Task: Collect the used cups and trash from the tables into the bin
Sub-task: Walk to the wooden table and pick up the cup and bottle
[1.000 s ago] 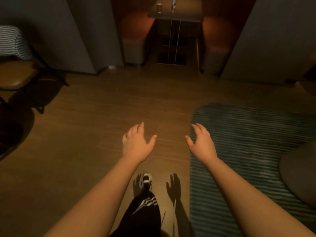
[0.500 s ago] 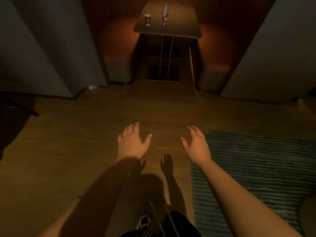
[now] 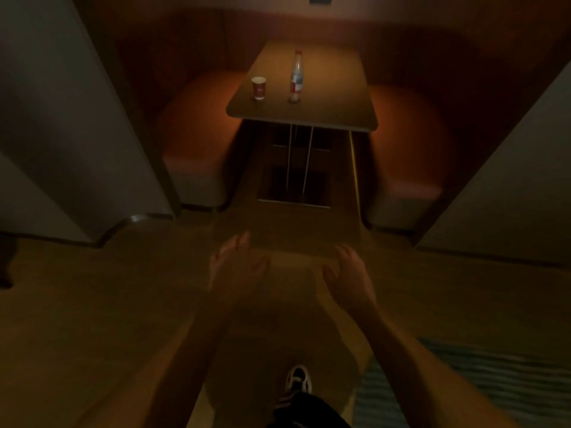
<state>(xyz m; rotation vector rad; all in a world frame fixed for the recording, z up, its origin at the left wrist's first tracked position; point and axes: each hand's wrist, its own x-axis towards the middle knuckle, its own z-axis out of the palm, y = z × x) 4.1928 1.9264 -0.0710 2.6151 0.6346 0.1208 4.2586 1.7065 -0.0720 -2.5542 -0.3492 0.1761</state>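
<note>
Both grips spread, empty: left hand [image 3: 238,270], right hand [image 3: 349,279], above floor [image 3: 108,304].

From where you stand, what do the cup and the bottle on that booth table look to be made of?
The cup looks like paper: matte red wall, pale rim, tapered disposable shape. The bottle looks like clear plastic, though glass is possible: see-through body, red cap, printed red and white label. The table top looks like smooth wood or laminate, with a faint sheen; dim light leaves this open.

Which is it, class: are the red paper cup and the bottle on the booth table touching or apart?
Apart. The head view shows bare tabletop between the red paper cup and the bottle; both stand upright near the table's front edge.
</note>
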